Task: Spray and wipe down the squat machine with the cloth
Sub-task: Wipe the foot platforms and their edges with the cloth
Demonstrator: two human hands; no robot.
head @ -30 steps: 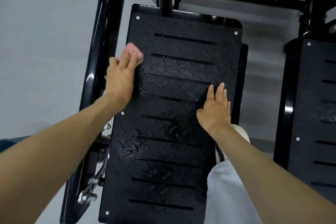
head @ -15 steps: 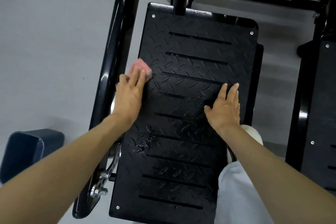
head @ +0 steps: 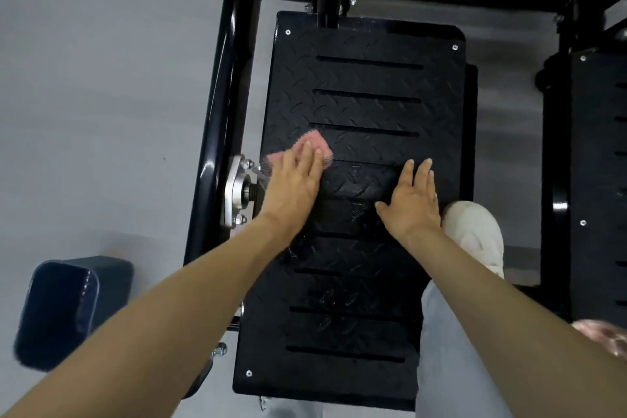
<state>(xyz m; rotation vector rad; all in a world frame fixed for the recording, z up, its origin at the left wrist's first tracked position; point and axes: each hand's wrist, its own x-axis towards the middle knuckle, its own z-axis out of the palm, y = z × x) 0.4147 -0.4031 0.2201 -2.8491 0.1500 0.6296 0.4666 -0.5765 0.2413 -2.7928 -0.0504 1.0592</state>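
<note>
The squat machine's black diamond-tread footplate [head: 369,78] with several slots fills the middle of the head view. My left hand [head: 293,185] lies flat with straight fingers on a pink cloth [head: 312,142], pressing it onto the plate's left side near mid-height. My right hand [head: 412,202] rests flat on the plate a little to the right, fingers spread and straight, holding nothing. Wet streaks shine on the tread [head: 325,295] below my hands. No spray bottle is visible.
The black frame tube [head: 217,132] runs along the plate's left, with a silver bearing bracket [head: 235,193] beside my left wrist. A second footplate [head: 597,180] stands at the right. A dark blue bin [head: 64,312] sits on the grey floor. My white shoe [head: 475,234] is beside the plate.
My left hand has slid the cloth down the plate's left side and slightly toward the centre. The right hand stayed flat on the plate. The camera view shifted, revealing the bin and shoe.
</note>
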